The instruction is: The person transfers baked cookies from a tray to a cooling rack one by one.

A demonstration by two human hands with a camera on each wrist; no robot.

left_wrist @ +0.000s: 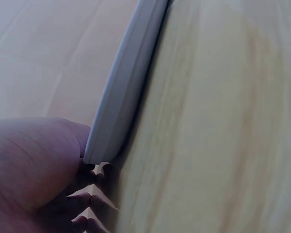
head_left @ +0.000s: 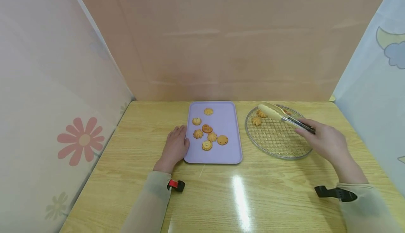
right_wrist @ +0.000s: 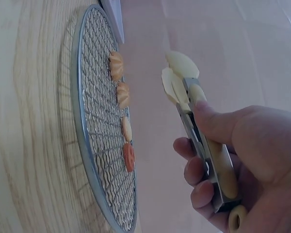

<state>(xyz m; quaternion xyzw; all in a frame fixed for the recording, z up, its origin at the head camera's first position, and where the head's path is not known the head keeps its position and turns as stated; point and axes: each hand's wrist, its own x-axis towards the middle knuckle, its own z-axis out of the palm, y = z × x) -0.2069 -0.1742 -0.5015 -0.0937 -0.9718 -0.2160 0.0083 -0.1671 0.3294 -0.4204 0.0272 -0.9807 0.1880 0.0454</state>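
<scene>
My right hand [head_left: 327,140] grips a pair of tongs [head_left: 295,122] with cream tips and metal arms, held above the round wire rack [head_left: 278,138]. In the right wrist view, the tongs' tips [right_wrist: 177,77] are close together, and I see no cookie between them. On the rack lie several cookies, among them a swirl-shaped cookie [head_left: 256,121] and a reddish-brown one [right_wrist: 129,157]. My left hand [head_left: 175,145] holds the left edge of a lilac tray [head_left: 227,117], its thumb over the rim. A pretzel [head_left: 207,128], a round cookie [head_left: 222,140] and several other cookies lie on the tray.
Both the tray and the rack sit on a light wooden table [head_left: 209,194]. Behind it stands a tan panel [head_left: 234,43]. White patterned curtains flank the table, the left one [head_left: 38,96] with flowers and the right one [head_left: 376,120] with a moon and cloud.
</scene>
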